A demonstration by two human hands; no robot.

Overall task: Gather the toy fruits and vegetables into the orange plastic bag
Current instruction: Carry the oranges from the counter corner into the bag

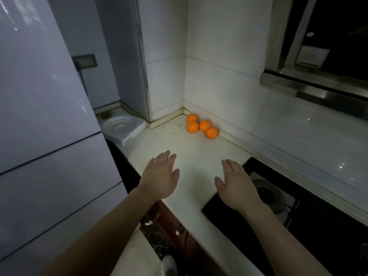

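Several toy oranges [201, 126] lie bunched together in the far corner of the white countertop [191, 148], against the tiled wall. My left hand [160, 176] hovers flat and palm down over the counter's near left part, holding nothing. My right hand [237, 185] is also flat and empty, over the counter beside the stove's left edge. Both hands are well short of the oranges. No orange plastic bag is in view.
A tall pale fridge [45, 126] fills the left side. A black gas stove [278, 200] sits at the right, under a steel range hood [318, 84]. A white foam piece [123, 126] lies in the gap behind the fridge. The floor shows below the counter edge.
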